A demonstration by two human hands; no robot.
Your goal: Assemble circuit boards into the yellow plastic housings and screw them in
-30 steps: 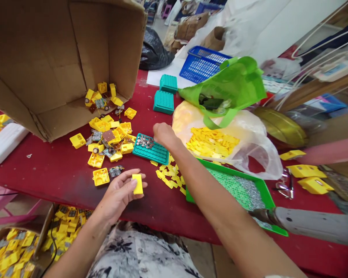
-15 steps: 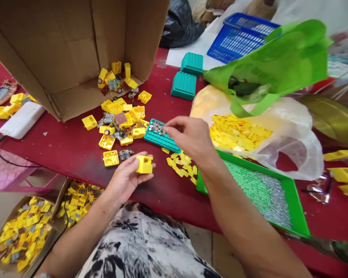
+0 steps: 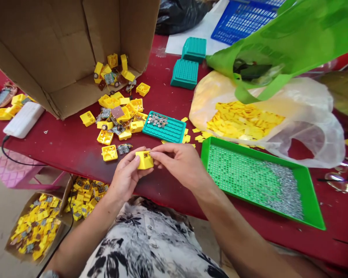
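My left hand (image 3: pixel 127 170) is closed around a small yellow plastic housing (image 3: pixel 144 160) with an opening in its upper side. At that opening, the thumb and fingers of my right hand (image 3: pixel 178 164) are pinched together; whatever they hold is too small and hidden to name. Beyond the hands lies a teal ridged tray (image 3: pixel 174 129) with small round silver discs (image 3: pixel 157 120), which look like button cells, on its left part. An open yellow housing (image 3: pixel 109 153) and a small grey part with wires (image 3: pixel 124 148) lie just left of my left hand.
A pile of yellow housings (image 3: pixel 124 112) sits before the open cardboard box (image 3: pixel 60 50). On the right are a green tray (image 3: pixel 313 193) of metal pins or screws and a white bag (image 3: pixel 313 104) of yellow pieces. Boxes of yellow parts (image 3: pixel 36 227) stand below the table edge.
My right hand has moved from the silver discs on the teal tray down to the yellow housing in my left hand. The left hand still holds it. The camera view has shifted slightly.
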